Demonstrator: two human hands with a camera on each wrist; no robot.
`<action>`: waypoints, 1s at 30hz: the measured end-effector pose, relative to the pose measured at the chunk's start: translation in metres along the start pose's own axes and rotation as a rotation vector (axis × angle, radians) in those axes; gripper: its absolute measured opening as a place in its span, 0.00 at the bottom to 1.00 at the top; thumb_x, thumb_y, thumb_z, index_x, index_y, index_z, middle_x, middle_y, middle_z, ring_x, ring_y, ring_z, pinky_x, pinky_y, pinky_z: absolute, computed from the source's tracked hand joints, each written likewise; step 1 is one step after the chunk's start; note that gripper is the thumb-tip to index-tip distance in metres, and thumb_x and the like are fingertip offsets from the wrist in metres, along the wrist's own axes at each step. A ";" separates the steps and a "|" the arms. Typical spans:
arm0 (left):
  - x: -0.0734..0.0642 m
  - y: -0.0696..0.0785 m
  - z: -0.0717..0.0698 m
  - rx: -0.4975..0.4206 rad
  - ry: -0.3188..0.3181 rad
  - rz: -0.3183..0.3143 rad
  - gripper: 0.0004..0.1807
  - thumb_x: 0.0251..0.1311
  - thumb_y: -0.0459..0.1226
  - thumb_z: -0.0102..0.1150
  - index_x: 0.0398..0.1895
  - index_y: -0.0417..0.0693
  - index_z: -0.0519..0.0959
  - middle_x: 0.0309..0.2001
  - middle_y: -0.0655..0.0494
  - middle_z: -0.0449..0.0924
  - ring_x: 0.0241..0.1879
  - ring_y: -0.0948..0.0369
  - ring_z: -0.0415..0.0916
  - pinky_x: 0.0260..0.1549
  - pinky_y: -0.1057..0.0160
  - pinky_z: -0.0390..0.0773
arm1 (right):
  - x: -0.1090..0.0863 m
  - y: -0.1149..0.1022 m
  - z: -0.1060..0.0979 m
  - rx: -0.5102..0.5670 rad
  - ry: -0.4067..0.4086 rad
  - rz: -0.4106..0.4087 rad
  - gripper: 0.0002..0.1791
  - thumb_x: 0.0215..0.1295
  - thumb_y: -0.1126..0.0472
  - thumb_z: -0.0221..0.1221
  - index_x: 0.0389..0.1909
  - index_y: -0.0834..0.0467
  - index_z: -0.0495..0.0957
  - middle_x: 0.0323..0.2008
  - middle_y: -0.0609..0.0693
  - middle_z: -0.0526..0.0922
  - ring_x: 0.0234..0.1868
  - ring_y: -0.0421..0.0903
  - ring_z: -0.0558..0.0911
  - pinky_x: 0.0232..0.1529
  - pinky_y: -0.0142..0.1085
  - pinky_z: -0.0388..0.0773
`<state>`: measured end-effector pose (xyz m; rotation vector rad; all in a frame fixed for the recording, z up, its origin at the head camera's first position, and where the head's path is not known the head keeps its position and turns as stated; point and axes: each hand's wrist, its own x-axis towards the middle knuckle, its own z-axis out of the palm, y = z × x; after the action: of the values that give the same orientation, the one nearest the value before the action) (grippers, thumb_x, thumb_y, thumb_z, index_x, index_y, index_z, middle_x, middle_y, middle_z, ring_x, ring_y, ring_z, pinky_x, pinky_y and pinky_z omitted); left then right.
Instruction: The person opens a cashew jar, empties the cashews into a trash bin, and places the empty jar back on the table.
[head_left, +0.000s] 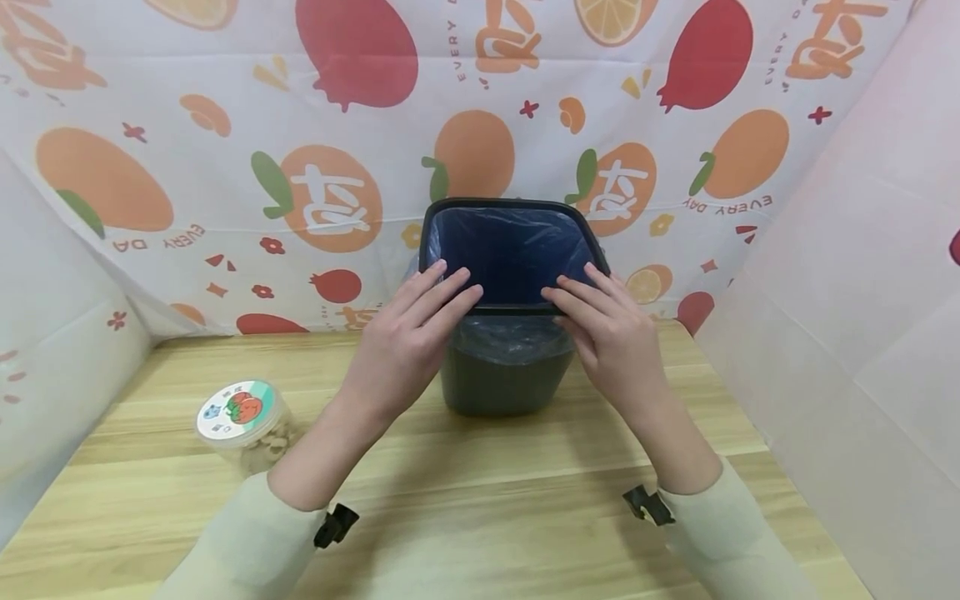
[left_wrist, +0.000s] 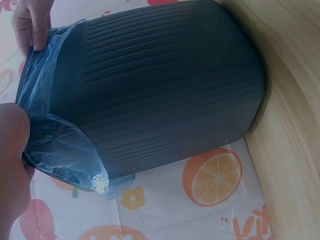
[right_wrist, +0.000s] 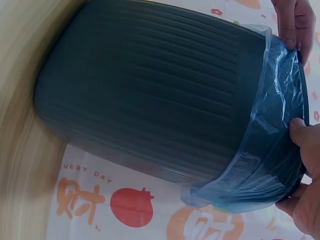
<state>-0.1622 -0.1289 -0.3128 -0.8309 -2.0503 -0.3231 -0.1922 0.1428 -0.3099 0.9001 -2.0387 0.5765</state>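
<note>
A dark grey-green trash can (head_left: 504, 385) stands upright on the table, lined with a translucent bluish trash bag (left_wrist: 65, 150). The bag's edge folds down outside, below the black rim (head_left: 517, 203). My left hand (head_left: 408, 333) grips the rim at its near left corner, fingers reaching over into the opening, thumb outside. On the near right corner, my right hand (head_left: 617, 337) holds the rim the same way; its thumb (right_wrist: 298, 131) presses the folded bag from outside in the right wrist view. A loose flap of bag hangs along the can's side in both wrist views.
To the left on the wooden table (head_left: 480, 517) sits a clear jar (head_left: 247, 425) with a strawberry-printed lid and pale snack pieces inside. A fruit-printed cloth (head_left: 225, 183) hangs close behind the can. White sheets (head_left: 847, 350) flank both sides.
</note>
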 end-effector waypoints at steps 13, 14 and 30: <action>-0.004 -0.003 -0.008 0.003 0.002 -0.018 0.27 0.61 0.26 0.63 0.64 0.49 0.78 0.65 0.48 0.76 0.69 0.49 0.68 0.67 0.46 0.68 | 0.005 -0.003 0.005 -0.006 -0.008 -0.024 0.18 0.64 0.60 0.67 0.55 0.49 0.85 0.54 0.52 0.85 0.65 0.58 0.77 0.67 0.60 0.67; -0.004 -0.003 -0.009 0.001 0.004 -0.019 0.27 0.60 0.26 0.63 0.64 0.49 0.78 0.64 0.48 0.77 0.70 0.50 0.67 0.67 0.45 0.68 | 0.006 -0.004 0.005 -0.004 -0.008 -0.023 0.18 0.64 0.60 0.66 0.55 0.49 0.85 0.54 0.52 0.85 0.65 0.58 0.76 0.67 0.60 0.66; -0.011 -0.009 -0.016 0.006 -0.013 -0.039 0.30 0.58 0.25 0.64 0.66 0.48 0.76 0.65 0.48 0.76 0.71 0.50 0.66 0.67 0.44 0.67 | 0.010 -0.009 0.013 0.017 -0.038 -0.021 0.18 0.64 0.60 0.66 0.55 0.50 0.85 0.54 0.52 0.85 0.65 0.58 0.76 0.68 0.59 0.66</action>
<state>-0.1541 -0.1486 -0.3121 -0.7918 -2.0806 -0.3338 -0.1956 0.1244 -0.3078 0.9481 -2.0582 0.5697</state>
